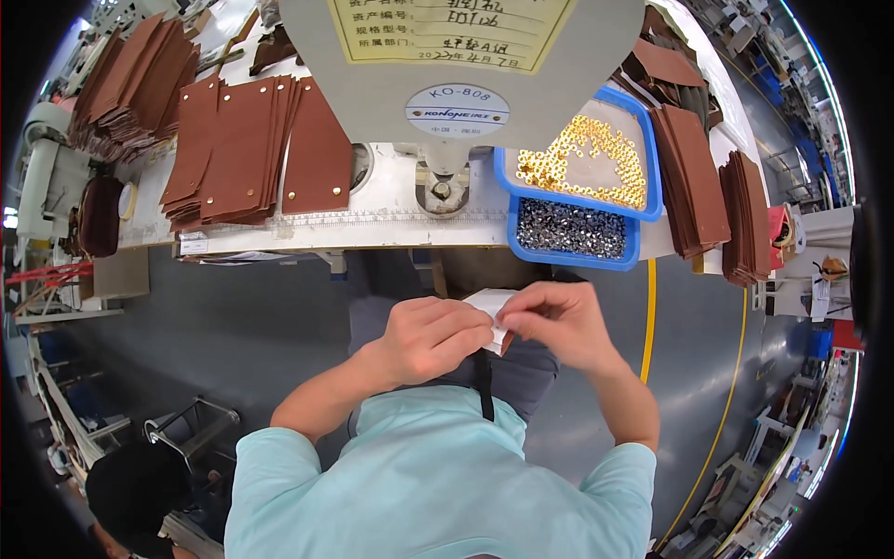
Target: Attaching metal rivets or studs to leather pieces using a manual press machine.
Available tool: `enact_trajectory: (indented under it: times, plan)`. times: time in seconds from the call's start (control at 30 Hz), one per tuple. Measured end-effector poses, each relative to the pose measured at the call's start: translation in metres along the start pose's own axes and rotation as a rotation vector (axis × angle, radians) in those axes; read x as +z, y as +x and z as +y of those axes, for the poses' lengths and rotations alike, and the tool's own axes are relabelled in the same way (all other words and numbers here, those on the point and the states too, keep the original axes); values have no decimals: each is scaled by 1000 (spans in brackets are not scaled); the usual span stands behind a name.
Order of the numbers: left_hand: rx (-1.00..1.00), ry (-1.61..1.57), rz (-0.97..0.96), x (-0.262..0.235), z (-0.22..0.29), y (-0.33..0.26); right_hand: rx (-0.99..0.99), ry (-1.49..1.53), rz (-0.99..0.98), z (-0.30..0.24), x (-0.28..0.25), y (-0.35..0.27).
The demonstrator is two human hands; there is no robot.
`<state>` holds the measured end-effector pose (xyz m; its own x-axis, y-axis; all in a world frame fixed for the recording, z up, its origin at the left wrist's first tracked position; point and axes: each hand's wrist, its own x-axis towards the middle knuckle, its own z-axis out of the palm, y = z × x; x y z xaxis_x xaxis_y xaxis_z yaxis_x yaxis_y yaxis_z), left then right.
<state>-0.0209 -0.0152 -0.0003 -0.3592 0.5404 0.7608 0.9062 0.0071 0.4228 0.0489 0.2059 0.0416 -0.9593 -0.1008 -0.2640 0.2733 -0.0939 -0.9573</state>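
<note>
In front of my body, over my lap, both hands meet at a small white, paper-like piece (486, 300). Some brown shows at its lower right edge. My left hand (433, 335) is closed on the left side of the piece, with its fingers curled. From the other side, my right hand (563, 321) pinches it between thumb and fingertips. My fingers cover much of the piece, so its full shape is hidden.
A grey press machine (447, 93) overhangs the white worktable (410, 200). Left of it lie brown leather panels (237, 149) with gold snaps. To the right are a blue tray of gold rings (655, 154), a blue tray of dark metal parts (573, 261) and stacked brown panels (689, 182).
</note>
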Motion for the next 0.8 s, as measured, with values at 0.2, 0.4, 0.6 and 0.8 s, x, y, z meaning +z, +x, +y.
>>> enact_trajectory:
  times: [0.2, 0.4, 0.6, 0.8]
  plan:
    - [-10, 15, 15, 1, 3, 5, -47, 124, 6, 8, 12, -5]
    - [-68, 42, 15, 0, 5, 6, -52, 60, 21, 9, 14, -5]
    - [-119, 25, 43, 4, 6, 5, -157, -51, 13, 5, 14, -8]
    - [-90, 35, 10, 2, 5, 5, -62, -47, 41, 8, 14, -5]
